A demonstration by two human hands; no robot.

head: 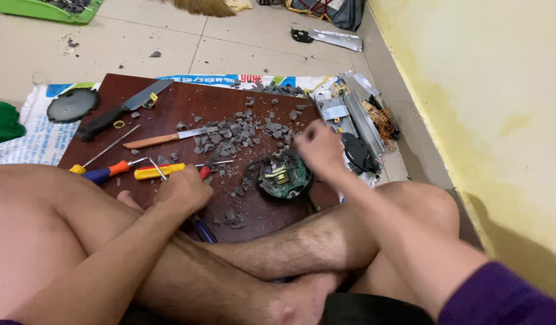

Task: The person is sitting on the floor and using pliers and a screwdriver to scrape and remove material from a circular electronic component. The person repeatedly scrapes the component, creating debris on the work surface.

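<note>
A red-handled tool is gripped by the closed left hand beside the circuit board. Just above the board, the blurred right hand is seen; its fingers' state cannot be told.

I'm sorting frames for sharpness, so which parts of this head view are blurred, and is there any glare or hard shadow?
In the head view the right hand is smeared by motion blur; the left hand, the round circuit board and the knife on the brown board read fairly sharp. Light is soft and even, with no strong glare; a dim shadow lies along the yellow wall base.
</note>
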